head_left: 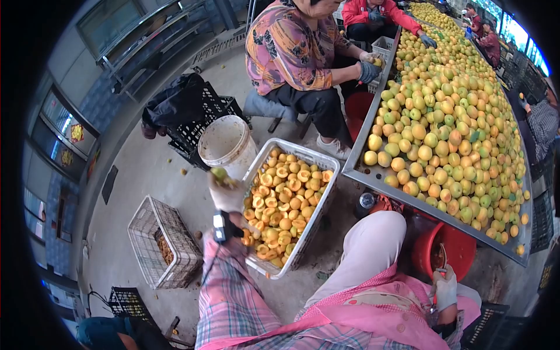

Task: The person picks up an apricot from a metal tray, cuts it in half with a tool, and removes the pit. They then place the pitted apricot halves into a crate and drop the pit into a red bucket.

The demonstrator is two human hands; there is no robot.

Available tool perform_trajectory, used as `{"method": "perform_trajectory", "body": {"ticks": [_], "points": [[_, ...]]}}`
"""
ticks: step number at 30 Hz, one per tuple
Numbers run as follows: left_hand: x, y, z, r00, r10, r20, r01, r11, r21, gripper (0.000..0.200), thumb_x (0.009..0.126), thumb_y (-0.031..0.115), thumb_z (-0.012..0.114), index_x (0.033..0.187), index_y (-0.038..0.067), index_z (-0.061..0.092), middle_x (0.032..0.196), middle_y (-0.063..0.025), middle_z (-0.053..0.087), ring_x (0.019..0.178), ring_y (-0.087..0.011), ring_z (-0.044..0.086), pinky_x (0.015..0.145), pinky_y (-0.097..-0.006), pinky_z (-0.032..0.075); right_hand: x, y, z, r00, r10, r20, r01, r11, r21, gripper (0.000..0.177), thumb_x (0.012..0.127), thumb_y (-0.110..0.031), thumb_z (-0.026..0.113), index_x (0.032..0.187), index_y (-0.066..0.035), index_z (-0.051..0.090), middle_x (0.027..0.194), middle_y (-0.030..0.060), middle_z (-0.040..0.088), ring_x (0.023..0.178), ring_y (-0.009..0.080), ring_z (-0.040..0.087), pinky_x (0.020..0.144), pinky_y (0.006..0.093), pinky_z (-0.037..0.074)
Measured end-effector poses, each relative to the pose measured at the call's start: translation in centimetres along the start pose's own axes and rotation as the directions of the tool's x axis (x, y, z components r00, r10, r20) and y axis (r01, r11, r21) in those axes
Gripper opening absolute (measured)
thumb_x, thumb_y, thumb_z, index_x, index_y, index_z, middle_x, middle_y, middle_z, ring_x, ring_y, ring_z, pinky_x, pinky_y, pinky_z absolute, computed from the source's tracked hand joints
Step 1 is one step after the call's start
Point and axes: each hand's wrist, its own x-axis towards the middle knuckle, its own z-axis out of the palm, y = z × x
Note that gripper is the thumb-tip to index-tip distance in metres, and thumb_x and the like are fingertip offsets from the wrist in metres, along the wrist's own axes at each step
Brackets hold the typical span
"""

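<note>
My left hand (227, 193), in a pale glove and smeared by motion, is raised at the left edge of a white crate of halved apricots (283, 198). A greenish apricot (220, 174) shows at its fingers. A small black device with a white light (221, 226) is strapped to that wrist. My right hand (446, 290), also gloved, is low at the right, closed around a red-handled tool with a curved metal tip (444, 255), which looks like pruning shears. The tip lies over a red bucket (424, 248) beside my knee.
A sloping metal table (364, 175) heaped with whole apricots (437, 140) stands at the right. A white bucket (224, 140) and a dirty crate (175, 245) stand left. A co-worker in a patterned shirt (291, 52) sits ahead; others work along the table.
</note>
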Motion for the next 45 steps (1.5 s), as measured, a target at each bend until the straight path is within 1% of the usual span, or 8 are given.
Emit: {"method": "perform_trajectory", "body": {"ticks": [1, 11, 14, 29, 34, 39, 41, 45], "points": [[4.0, 2.9, 0.7, 0.956, -0.287, 0.055, 0.278, 0.839, -0.467, 0.048, 0.083, 0.051, 0.065, 0.113, 0.015, 0.054, 0.102, 0.0007, 0.055, 0.096, -0.0185, 0.049, 0.098, -0.0413, 0.035, -0.1, -0.1, 0.4, 0.999, 0.032, 0.016, -0.032, 0.999, -0.017, 0.030, 0.086, -0.009, 0.054, 0.112, 0.002, 0.046, 0.067, 0.0042, 0.050, 0.037, 0.0136, 0.043, 0.033, 0.0282, 0.038], [6.3, 2.4, 0.1, 0.917, -0.398, -0.035, 0.270, 0.681, -0.680, 0.048, 0.082, 0.052, 0.063, 0.105, 0.010, 0.060, 0.103, -0.0057, 0.061, 0.104, -0.0239, 0.051, 0.099, -0.0413, 0.036, 0.2, 1.2, 2.5, 0.991, -0.130, -0.025, 0.114, 0.934, -0.339, 0.018, 0.079, -0.008, 0.057, 0.093, 0.003, 0.053, 0.077, 0.0120, 0.057, 0.076, 0.0256, 0.058, 0.073, 0.0337, 0.047], [1.3, 1.3, -0.6, 0.881, -0.320, 0.349, 0.474, 0.568, -0.673, 0.042, 0.086, 0.041, 0.063, 0.107, 0.005, 0.061, 0.109, -0.0112, 0.064, 0.103, -0.0261, 0.058, 0.087, -0.0382, 0.049, 0.1, 1.8, 1.8, 0.978, -0.205, -0.044, 0.181, 0.931, -0.318, 0.017, 0.079, -0.010, 0.058, 0.091, 0.002, 0.054, 0.074, 0.0123, 0.056, 0.069, 0.0231, 0.057, 0.066, 0.0347, 0.046], [-32.2, 6.8, 24.7, -0.006, -0.230, 0.973, 0.812, 0.567, 0.139, 0.070, 0.083, 0.017, 0.074, 0.140, 0.004, 0.036, 0.134, -0.0179, 0.048, 0.115, -0.0291, 0.058, 0.078, -0.0268, 0.055, -4.8, -8.9, -0.9, 0.969, -0.182, 0.167, 0.132, 0.953, 0.274, 0.019, 0.099, -0.016, 0.043, 0.114, -0.007, 0.051, 0.059, -0.0006, 0.043, 0.040, 0.0095, 0.040, 0.037, 0.0259, 0.036], [-39.3, 5.8, 29.2, -0.191, -0.158, 0.969, 0.912, 0.337, 0.234, 0.065, 0.087, 0.017, 0.070, 0.140, 0.004, 0.035, 0.133, -0.0163, 0.049, 0.109, -0.0247, 0.059, 0.083, -0.0286, 0.053, -5.8, -10.5, -5.8, 0.861, -0.500, -0.094, 0.496, 0.866, -0.069, 0.042, 0.090, -0.002, 0.055, 0.131, 0.000, 0.046, 0.110, 0.0113, 0.059, 0.100, 0.0185, 0.058, 0.088, 0.0295, 0.046], [-42.8, 8.2, 31.3, -0.356, -0.152, 0.922, 0.892, 0.238, 0.384, 0.067, 0.090, 0.012, 0.065, 0.146, 0.008, 0.029, 0.136, -0.0138, 0.046, 0.108, -0.0229, 0.060, 0.079, -0.0265, 0.055, -4.3, -6.3, -8.2, 0.839, -0.470, -0.274, 0.469, 0.880, -0.073, 0.050, 0.090, -0.006, 0.054, 0.138, 0.000, 0.041, 0.125, 0.0196, 0.055, 0.117, 0.0244, 0.055, 0.101, 0.0325, 0.041], [-43.8, 9.1, 32.2, -0.414, -0.206, 0.887, 0.830, 0.314, 0.460, 0.071, 0.090, 0.011, 0.064, 0.148, 0.009, 0.025, 0.140, -0.0150, 0.043, 0.113, -0.0259, 0.059, 0.081, -0.0298, 0.057, -2.1, -1.6, -8.8, 0.736, -0.623, -0.266, 0.504, 0.766, -0.399, 0.049, 0.092, -0.008, 0.052, 0.139, -0.001, 0.039, 0.120, 0.0183, 0.056, 0.107, 0.0218, 0.058, 0.094, 0.0326, 0.046], [-45.5, 8.0, 32.8, -0.452, -0.143, 0.881, 0.841, 0.262, 0.474, 0.069, 0.090, 0.009, 0.063, 0.148, 0.008, 0.025, 0.145, -0.0156, 0.037, 0.117, -0.0278, 0.057, 0.092, -0.0342, 0.055, -7.2, -6.7, -12.0, 0.854, -0.376, -0.359, 0.466, 0.860, 0.207, 0.051, 0.095, -0.011, 0.051, 0.143, -0.005, 0.036, 0.095, 0.0090, 0.058, 0.069, 0.0104, 0.054, 0.062, 0.0280, 0.048]]}}
